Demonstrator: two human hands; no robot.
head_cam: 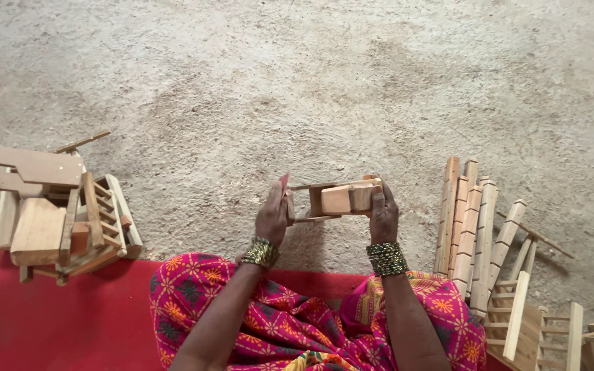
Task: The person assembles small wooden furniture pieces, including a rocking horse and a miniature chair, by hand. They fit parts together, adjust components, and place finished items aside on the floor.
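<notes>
I hold a small wooden frame toy (335,198) made of slats and blocks between both hands, above my lap. My left hand (273,216) presses flat against its left end, fingers straight. My right hand (382,214) grips its right end, fingers wrapped over the blocks. Both wrists wear stacks of green-gold bangles. My knees are covered in pink patterned cloth (297,316).
A heap of assembled wooden pieces (53,213) lies at the left on the sandy ground. Long notched wooden slats (472,233) and ladder-like frames (531,323) lie at the right. A red mat (49,323) covers the lower left.
</notes>
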